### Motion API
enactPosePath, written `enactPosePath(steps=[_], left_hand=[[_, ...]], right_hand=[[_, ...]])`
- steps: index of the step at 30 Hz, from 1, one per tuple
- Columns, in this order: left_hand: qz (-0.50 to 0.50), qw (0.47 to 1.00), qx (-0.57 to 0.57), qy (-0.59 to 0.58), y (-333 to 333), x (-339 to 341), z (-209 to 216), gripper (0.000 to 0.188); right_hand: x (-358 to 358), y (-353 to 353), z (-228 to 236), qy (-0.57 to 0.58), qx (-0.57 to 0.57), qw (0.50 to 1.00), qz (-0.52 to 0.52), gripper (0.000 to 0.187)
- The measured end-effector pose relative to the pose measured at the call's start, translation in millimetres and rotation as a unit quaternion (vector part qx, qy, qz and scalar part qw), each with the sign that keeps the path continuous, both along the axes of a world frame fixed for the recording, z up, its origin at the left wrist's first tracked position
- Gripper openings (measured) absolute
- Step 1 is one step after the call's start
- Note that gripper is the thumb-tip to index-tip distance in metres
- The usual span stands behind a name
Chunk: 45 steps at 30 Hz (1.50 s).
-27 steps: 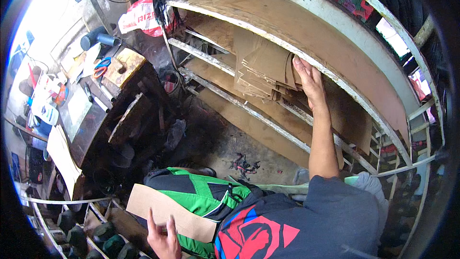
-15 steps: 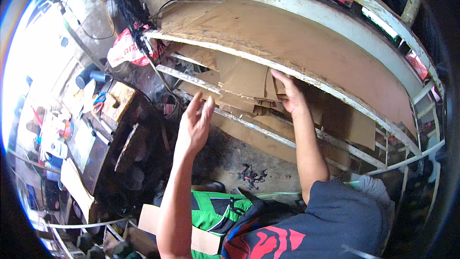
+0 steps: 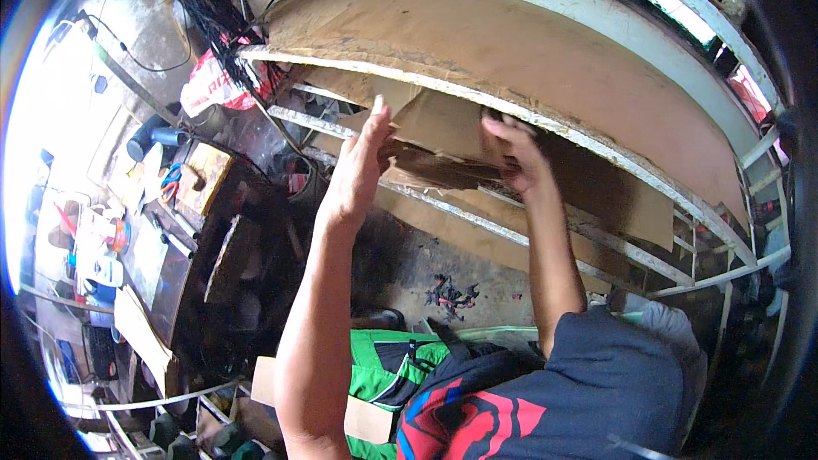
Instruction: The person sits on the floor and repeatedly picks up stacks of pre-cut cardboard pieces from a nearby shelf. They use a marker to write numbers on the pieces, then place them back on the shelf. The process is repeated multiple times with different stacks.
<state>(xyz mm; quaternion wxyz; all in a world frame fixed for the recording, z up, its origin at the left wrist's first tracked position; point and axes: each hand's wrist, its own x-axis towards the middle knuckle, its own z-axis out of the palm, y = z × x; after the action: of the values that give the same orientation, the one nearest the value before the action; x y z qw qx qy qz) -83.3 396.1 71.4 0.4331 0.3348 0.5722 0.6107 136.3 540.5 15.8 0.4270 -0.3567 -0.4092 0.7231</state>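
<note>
Several brown cardboard sheets [image 3: 447,128] lie in a loose stack on the lower level of a white metal rack. My left hand [image 3: 362,166] is at the stack's left side, fingers stretched upward and the palm toward the sheets. At the right side, my right hand [image 3: 517,158] faces it with fingers spread and a little blurred by motion. The sheets lie between the two palms; whether either hand touches their edges I cannot tell. Neither hand is gripped around anything.
A big brown board [image 3: 528,60] covers the rack's top, edged by a white metal bar [image 3: 409,78]. To the left, a cluttered workbench holds scissors [image 3: 171,181] and a dark cylinder [image 3: 153,138]. Dark scraps [image 3: 453,295] lie on the floor below the rack.
My left hand has moved up and right, to the stack's side. My right hand stays beside the stack. The top sheets have shifted, and the view has tilted slightly.
</note>
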Motion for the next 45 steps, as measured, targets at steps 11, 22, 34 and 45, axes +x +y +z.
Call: enactPosePath(steps=[11, 22, 34, 45], left_hand=[[0.096, 0.977, -0.117, 0.153, -16.0, -21.3, -67.7, 0.060], [0.095, 0.982, -0.008, 0.161, -2.3, 8.1, -94.8, 0.045], [0.101, 0.980, 0.006, 0.174, 1.4, 6.1, -93.3, 0.046], [0.133, 0.959, -0.127, 0.214, 20.1, 28.5, -69.9, 0.055]], right_hand=[[51.5, 5.1, -29.4, -0.050, -0.028, 0.998, 0.019, 0.109], [54.1, 19.1, -56.0, -0.054, -0.013, 0.996, 0.073, 0.064], [58.6, 32.3, -74.6, 0.055, -0.022, 0.998, 0.029, 0.052], [64.4, 55.8, -124.9, 0.236, 0.071, 0.969, 0.032, 0.050]])
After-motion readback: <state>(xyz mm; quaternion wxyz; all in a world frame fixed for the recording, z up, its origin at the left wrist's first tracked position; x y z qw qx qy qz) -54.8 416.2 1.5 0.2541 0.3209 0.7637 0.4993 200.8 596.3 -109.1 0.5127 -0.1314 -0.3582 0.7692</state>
